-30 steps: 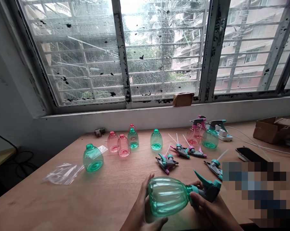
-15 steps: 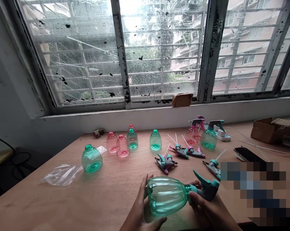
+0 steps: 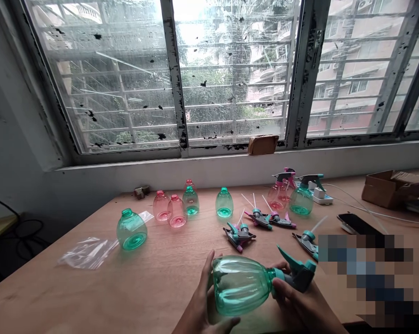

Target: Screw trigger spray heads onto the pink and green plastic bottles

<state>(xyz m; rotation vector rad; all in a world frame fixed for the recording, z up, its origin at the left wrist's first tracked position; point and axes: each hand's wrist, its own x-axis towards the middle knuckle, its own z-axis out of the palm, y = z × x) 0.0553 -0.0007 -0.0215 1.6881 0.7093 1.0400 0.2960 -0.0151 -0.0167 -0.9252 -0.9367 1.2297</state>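
Note:
A clear green spray bottle (image 3: 242,284) lies sideways above the table's front, its base to the left. My left hand (image 3: 205,301) is wrapped around the base end, thumb below and fingers behind. At the neck, my right hand (image 3: 296,297) grips the teal collar of the grey and teal spray head (image 3: 301,273), whose trigger points up. Just beyond the bottle lie loose spray heads (image 3: 240,236), with more spray heads (image 3: 270,219) behind them and another spray head (image 3: 307,241) to the right.
Open-necked green bottles (image 3: 132,232) and pink bottles (image 3: 177,213) stand left of centre. Pink and green bottles with heads fitted (image 3: 301,202) stand at the back right, near a white power strip (image 3: 322,197). A plastic bag (image 3: 89,253), a phone (image 3: 360,223) and a cardboard box (image 3: 392,188) also lie about.
The bottle has turned slightly about its long axis between my hands. Both hands keep their hold, and the other things stay where they were.

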